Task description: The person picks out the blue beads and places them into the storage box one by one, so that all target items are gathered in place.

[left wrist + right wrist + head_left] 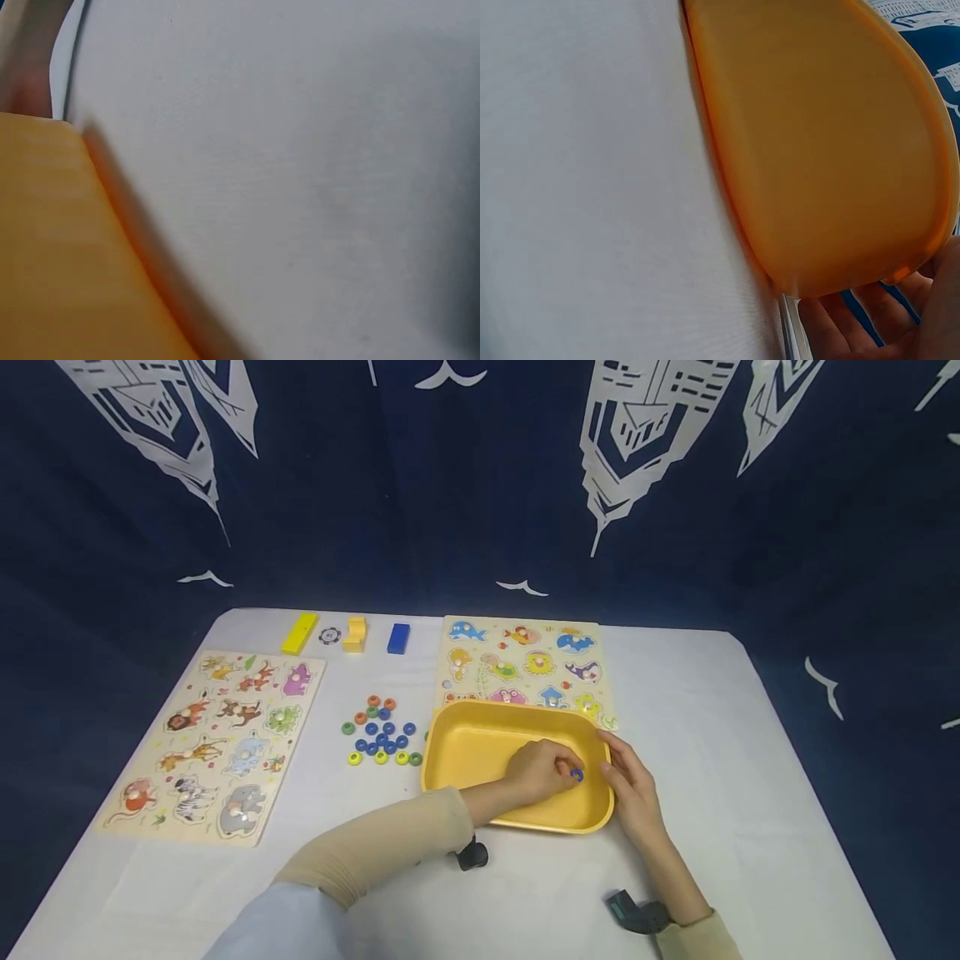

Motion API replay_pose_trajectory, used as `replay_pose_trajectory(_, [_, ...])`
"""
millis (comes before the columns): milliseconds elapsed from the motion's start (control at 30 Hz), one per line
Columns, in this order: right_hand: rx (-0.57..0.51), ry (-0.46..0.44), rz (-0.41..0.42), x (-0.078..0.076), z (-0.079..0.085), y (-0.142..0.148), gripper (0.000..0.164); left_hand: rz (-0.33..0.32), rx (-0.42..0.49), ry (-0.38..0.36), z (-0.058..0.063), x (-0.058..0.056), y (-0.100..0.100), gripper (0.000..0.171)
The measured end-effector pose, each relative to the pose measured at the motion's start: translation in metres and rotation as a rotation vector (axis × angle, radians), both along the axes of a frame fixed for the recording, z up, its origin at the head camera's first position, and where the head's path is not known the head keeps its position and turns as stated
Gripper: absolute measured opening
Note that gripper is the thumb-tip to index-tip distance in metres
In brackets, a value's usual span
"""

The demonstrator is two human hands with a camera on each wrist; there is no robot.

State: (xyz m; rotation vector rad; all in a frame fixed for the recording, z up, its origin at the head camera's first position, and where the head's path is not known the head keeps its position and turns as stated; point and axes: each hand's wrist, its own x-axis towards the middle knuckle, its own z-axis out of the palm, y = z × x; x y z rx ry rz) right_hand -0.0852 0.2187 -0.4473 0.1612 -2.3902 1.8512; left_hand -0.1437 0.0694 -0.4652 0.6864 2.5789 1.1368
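Note:
A yellow plastic tray (465,735) stands in the middle of the white table. My left hand (542,770) reaches over its near rim into the right part of the tray, fingers curled, and pinches a small blue ring bead (577,774) at its fingertips. The right hand (636,789) grips the tray's right end, thumb and fingers at the rim. In the right wrist view, fingers (889,311) of that hand lie against the tray's outer wall. The left wrist view shows only the tray's side (67,240) and white cloth; the left hand is out of it.
Loose ring beads (382,739) in blue, green, orange and yellow lie left of the tray. An animal puzzle board (217,752) is at the left, a sea-animal board (525,652) behind the tray. Yellow (300,633), orange (356,634) and blue blocks (399,638) lie along the back.

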Motion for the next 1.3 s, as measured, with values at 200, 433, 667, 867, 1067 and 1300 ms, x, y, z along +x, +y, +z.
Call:
replay_pose_trajectory(200, [0.008, -0.016, -0.012, 0.000, 0.001, 0.000, 0.038, -0.082, -0.092, 0.016, 0.009, 0.002, -0.001, 0.037])
replay_pose_trajectory(433, [0.018, -0.032, -0.009, 0.000, 0.001, -0.001, 0.038, -0.082, -0.119, 0.005, 0.043, 0.014, -0.022, 0.045])
replay_pose_trajectory(667, [0.050, -0.025, -0.018, -0.004, -0.014, 0.007, 0.038, 0.085, 0.341, 0.209, 0.085, 0.037, -0.088, 0.031])
replay_pose_trajectory(867, [0.063, -0.017, -0.008, -0.008, -0.027, 0.012, 0.038, 0.370, 0.504, 0.291, 0.083, 0.045, -0.157, 0.027])
replay_pose_trajectory(1067, [0.054, -0.027, -0.004, -0.008, -0.028, 0.012, 0.038, 0.628, 0.517, 0.289, 0.050, 0.044, -0.208, 0.027])
replay_pose_trajectory(1300, [0.025, -0.016, 0.011, -0.005, -0.022, 0.013, 0.039, 0.800, 0.533, 0.204, 0.006, 0.035, -0.238, 0.030])
